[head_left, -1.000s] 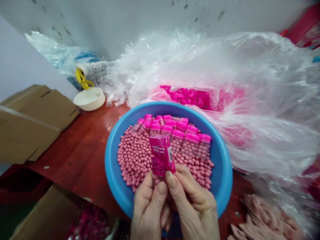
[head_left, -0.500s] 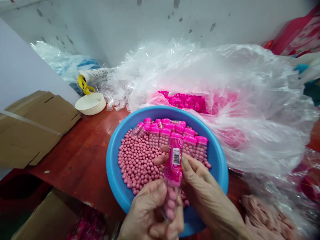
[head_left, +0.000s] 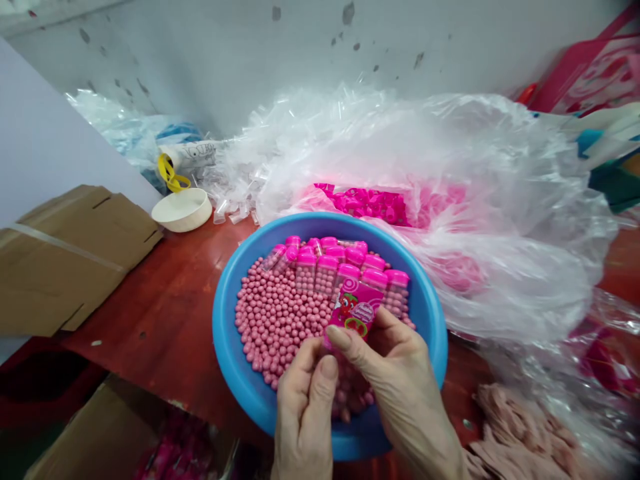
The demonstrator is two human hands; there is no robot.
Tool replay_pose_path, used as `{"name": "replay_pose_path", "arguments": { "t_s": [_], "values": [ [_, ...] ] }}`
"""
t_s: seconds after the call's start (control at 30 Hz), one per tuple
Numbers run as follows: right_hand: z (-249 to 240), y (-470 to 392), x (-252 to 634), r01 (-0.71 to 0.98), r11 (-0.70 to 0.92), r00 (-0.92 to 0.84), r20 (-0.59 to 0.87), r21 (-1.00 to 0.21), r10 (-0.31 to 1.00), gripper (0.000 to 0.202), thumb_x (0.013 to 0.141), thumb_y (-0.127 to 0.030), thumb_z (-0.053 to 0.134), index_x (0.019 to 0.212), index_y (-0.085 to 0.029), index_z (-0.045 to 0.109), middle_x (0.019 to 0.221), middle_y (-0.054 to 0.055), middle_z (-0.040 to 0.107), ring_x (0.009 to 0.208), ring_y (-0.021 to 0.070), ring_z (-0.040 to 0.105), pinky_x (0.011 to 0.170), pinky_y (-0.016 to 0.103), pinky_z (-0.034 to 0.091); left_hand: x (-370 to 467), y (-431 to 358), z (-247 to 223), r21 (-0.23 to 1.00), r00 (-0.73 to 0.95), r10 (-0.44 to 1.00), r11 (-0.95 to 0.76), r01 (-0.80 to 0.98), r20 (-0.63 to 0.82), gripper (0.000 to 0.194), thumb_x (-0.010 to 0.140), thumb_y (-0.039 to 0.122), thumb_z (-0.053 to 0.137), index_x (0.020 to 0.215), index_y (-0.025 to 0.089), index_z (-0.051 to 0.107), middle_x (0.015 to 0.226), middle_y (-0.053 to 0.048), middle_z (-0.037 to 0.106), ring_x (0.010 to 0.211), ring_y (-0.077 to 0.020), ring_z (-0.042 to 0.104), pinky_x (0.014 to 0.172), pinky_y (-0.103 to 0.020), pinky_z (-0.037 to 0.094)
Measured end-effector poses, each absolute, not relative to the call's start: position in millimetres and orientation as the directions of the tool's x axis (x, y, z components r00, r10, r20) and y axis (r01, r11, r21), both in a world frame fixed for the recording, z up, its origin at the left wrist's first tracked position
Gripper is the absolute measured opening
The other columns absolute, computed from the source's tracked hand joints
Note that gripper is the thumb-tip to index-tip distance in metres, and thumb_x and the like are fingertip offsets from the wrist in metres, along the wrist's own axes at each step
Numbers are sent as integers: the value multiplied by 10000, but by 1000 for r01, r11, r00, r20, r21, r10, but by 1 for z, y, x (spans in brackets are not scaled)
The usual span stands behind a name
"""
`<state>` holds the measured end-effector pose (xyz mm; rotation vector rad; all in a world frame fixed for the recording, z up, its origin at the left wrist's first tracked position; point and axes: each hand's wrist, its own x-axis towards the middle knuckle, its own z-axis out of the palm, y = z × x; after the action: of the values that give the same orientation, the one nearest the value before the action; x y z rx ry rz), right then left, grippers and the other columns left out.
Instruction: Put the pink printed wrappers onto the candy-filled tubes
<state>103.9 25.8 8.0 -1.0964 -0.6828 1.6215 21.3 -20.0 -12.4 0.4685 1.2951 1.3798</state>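
Over the blue basin point(head_left: 233, 393) I hold a small clear candy container with a pink strawberry-printed sleeve point(head_left: 356, 310). My right hand point(head_left: 405, 373) is closed on it, thumb pressed across the sleeve's lower front and fingers behind. At its lower left edge, my left hand point(head_left: 307, 400) pinches it with thumb and fingers. Pink balls show faintly through its clear lower part. Loose pink candy balls point(head_left: 280, 320) fill the basin. Several filled containers with pink caps point(head_left: 327, 263) lie on the candy along the basin's back and right.
Behind the basin, a large clear plastic bag point(head_left: 500, 167) holds bright pink caps. A white round dish point(head_left: 183, 210) and yellow tape ring point(head_left: 170, 175) sit at the back left. Cardboard point(head_left: 75, 260) stands left; a pinkish cloth point(head_left: 525, 433) lies at the right front.
The container has turned from its narrow barcode side to its broad strawberry side. My right thumb has come across its front. My left hand has shifted from the clear bottom to the left edge.
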Motion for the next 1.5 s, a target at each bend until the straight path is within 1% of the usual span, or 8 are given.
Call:
{"name": "replay_pose_path", "arguments": {
  "t_s": [0.1, 0.23, 0.47, 0.63, 0.87, 1.03, 1.3, 1.5],
  "values": [
    [7, 18, 97, -372, -283, 30, -317, -884, 948, 271, 628, -346, 810, 742, -204, 609, 531, -56, 633, 351, 83, 531, 315, 166, 433, 20, -23, -16, 876, -306, 877, 218, -430, -369, 299, 763, 387, 683, 988, 195, 731, 990, -85, 740, 976, -274, 644, 768, -297, 522],
    [2, 8, 85, -380, -212, 163, -290, -901, 943, 268, 672, -334, 780, 878, -202, 670, 795, 15, 729, 730, 176, 682, 675, 266, 574, 18, -28, -23, 865, -391, 824, 216, -453, -410, 243, 724, 308, 735, 953, 228, 743, 1049, -64, 731, 1046, -266, 626, 842, -288, 509],
    [-19, -12, 82, -527, -290, -32, -323, -799, 946, 507, 755, -390, 715, 1220, -284, 542, 1056, 25, 718, 946, 188, 692, 820, 295, 570, 20, -14, -8, 771, -380, 741, 285, -570, -554, 417, 737, 395, 717, 1113, 233, 639, 1123, -64, 704, 969, -235, 667, 778, -289, 538],
    [-26, -14, 88, -123, -68, 192, -91, -990, 977, 333, 804, -324, 670, 1131, -296, 619, 1206, 34, 597, 1135, 216, 563, 971, 365, 466, 18, -6, 0, 645, -241, 807, 212, -734, -539, 343, 713, 324, 755, 1018, 198, 661, 935, -68, 756, 844, -219, 705, 746, -321, 559],
    [-28, -18, 90, 95, -35, 9, -35, -995, 999, 244, 885, -369, 547, 1066, -242, 649, 935, 42, 713, 851, 202, 664, 755, 294, 532, 2, -9, -3, 762, -352, 821, 147, -630, -449, 277, 665, 325, 792, 919, 235, 725, 1000, -10, 744, 933, -170, 666, 763, -215, 522],
    [-41, -34, 80, 112, -73, 242, -44, -991, 969, 433, 801, -517, 618, 1153, -265, 640, 1125, 38, 707, 1021, 240, 640, 895, 322, 480, -7, -2, 6, 838, -185, 913, 235, -493, -365, 217, 748, 369, 714, 840, 173, 725, 648, -8, 709, 561, -124, 619, 534, -206, 483],
    [-43, -33, 75, 195, 114, 203, 154, -974, 967, 379, 942, -434, 431, 1280, -297, 536, 1223, 4, 662, 1012, 189, 652, 826, 280, 473, 10, -8, -5, 765, -222, 849, 281, -580, -480, 288, 783, 457, 645, 850, 186, 717, 776, -48, 742, 781, -202, 667, 749, -306, 510],
    [-45, -38, 70, 152, -7, 318, 43, -988, 947, 389, 912, -468, 483, 1272, -331, 543, 1231, -16, 651, 1082, 198, 602, 902, 286, 425, 15, -10, -2, 768, -185, 866, 291, -570, -465, 316, 798, 452, 628, 881, 168, 736, 875, -98, 750, 859, -243, 674, 786, -337, 521]
  ]
}}
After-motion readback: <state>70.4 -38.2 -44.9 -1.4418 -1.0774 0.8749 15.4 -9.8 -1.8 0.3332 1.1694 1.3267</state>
